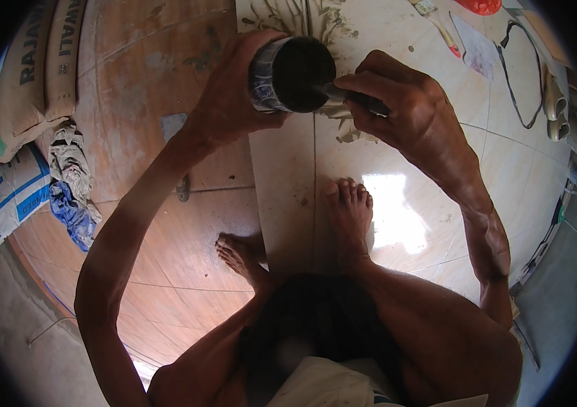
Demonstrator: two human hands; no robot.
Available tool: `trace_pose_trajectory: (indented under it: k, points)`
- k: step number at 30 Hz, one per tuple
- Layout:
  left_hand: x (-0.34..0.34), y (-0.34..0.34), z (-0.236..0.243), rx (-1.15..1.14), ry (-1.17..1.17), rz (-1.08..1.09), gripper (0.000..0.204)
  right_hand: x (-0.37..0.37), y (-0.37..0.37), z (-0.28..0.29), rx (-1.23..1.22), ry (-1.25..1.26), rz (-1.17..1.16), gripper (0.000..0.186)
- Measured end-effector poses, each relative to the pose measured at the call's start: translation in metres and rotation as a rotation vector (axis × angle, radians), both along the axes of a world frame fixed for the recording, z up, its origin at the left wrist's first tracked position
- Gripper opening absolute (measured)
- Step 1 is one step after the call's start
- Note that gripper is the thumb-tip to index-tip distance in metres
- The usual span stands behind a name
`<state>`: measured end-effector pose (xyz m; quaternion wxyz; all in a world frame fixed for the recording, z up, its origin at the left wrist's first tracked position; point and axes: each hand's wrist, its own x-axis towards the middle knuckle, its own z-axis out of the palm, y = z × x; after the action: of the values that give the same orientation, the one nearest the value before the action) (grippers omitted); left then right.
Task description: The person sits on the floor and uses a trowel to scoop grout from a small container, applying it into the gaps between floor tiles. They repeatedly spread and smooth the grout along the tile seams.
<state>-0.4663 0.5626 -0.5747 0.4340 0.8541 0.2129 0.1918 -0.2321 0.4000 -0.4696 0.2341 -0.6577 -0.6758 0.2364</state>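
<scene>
My left hand is wrapped around the left side of a round container with a patterned, bluish-grey wall. Its dark round top or inside faces me, and I cannot make out what is in it. In my right hand is a dark tool handle, pinched between thumb and fingers. The handle's far end reaches the container's right edge; the tool's working end cannot be told from the dark area. Both hands are raised above the floor, past my bare feet.
Greyish-green smears mark the pale tiles under the hands. Brown sacks, a white-and-blue bag and crumpled sheeting lie left. At the right are a brush, a flat plate, a black cord and a red bag.
</scene>
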Motion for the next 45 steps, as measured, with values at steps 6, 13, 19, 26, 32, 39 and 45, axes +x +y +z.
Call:
trace_pose_trajectory:
  k: [6,13,19,26,32,39,45]
  points:
    - [-0.001,0.000,0.001,-0.058,-0.006,-0.007,0.109,0.007,0.006,0.003,-0.018,0.047,-0.061,0.027]
    - [0.000,0.003,-0.002,-0.092,-0.013,0.008,0.106,0.006,0.001,-0.011,0.008,0.010,-0.051,0.029]
    - [-0.002,0.008,0.003,-0.050,0.020,0.025,0.104,0.020,0.007,-0.003,-0.022,0.182,-0.155,0.024]
    - [0.002,0.009,0.009,0.070,0.075,0.024,0.104,0.034,0.012,0.025,-0.102,0.028,0.015,0.051]
    - [0.005,0.005,0.007,0.126,0.112,0.013,0.104,0.035,0.014,0.005,0.001,0.007,-0.036,0.048]
    - [0.007,0.004,0.011,0.083,0.165,0.033,0.105,0.041,0.013,0.004,0.001,0.079,-0.003,0.043]
    - [0.006,0.002,0.013,0.087,0.208,0.055,0.105,0.037,0.013,0.006,-0.026,0.068,-0.024,0.042]
